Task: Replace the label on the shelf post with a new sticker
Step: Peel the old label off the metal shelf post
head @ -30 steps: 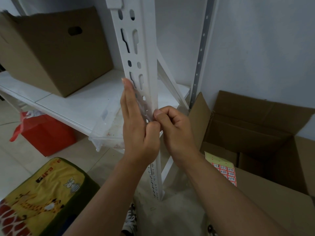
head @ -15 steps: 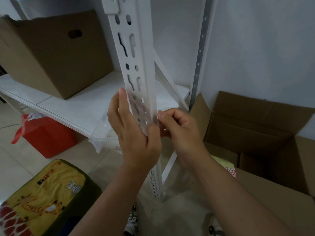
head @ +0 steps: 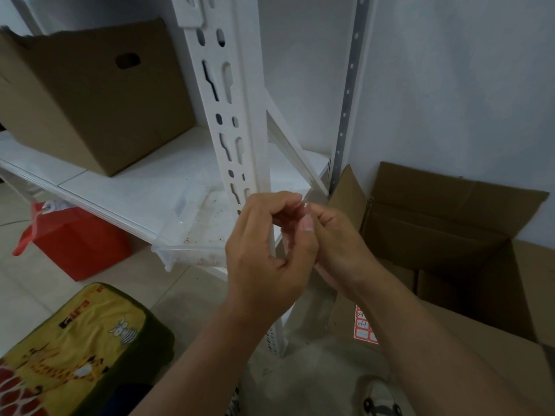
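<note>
Head view: the left hand (head: 264, 253) and right hand (head: 336, 241) were held together, fingers curled round a small clear peeled label (head: 295, 219), just before the white slotted metal shelf post (head: 237, 121); a brown cardboard box (head: 90, 94) was seen beyond.

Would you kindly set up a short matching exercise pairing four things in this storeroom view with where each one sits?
Things:
1. closed cardboard box
2. clear plastic tray
3. red bag
4. sticker sheet

Places:
A. on the floor under the shelf board
B. on a flap of the open carton, lower right
C. on top of the shelf board, left
D. at the shelf board's front edge, beside the white post

Pairs: 1-C, 2-D, 3-A, 4-B
</note>
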### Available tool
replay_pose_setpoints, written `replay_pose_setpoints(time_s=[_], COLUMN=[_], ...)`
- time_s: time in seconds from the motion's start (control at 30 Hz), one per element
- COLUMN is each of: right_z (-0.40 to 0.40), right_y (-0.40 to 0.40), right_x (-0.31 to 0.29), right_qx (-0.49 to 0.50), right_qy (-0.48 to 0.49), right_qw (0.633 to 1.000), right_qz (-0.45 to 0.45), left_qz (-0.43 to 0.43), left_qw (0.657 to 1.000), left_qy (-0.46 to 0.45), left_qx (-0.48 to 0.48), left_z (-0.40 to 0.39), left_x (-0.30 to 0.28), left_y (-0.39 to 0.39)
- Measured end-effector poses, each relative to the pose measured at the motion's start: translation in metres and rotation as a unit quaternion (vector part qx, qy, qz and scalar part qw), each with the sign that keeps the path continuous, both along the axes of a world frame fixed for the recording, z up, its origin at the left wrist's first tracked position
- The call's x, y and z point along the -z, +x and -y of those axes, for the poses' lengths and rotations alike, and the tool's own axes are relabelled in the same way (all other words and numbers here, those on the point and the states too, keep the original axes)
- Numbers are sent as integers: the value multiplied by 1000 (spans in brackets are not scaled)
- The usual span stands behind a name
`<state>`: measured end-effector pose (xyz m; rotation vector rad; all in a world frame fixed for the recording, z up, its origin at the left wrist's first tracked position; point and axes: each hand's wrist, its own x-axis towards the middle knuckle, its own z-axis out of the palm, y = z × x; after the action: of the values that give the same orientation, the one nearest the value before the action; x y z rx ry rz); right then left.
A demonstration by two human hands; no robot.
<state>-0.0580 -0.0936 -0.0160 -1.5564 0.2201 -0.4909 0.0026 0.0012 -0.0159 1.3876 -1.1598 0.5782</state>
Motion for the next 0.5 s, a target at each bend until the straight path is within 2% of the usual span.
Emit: replay_pose_setpoints(time_s=[0.13,0.27,0.5], right_z=[5,7,13], right_y=[-1,-3,-2], right_x=[3,2,5], right_qx=[41,70,183], right_qy=[-72,-100,-209], right_qw=[996,992,961], right_qz=[-15,9,9], left_qz=[18,23,-79], left_qw=[1000,999,996], left_qy=[11,26,37], left_qx=[2,-2,12], left_z=[0,0,-2], left_x=[1,3,0], left_y=[3,4,1])
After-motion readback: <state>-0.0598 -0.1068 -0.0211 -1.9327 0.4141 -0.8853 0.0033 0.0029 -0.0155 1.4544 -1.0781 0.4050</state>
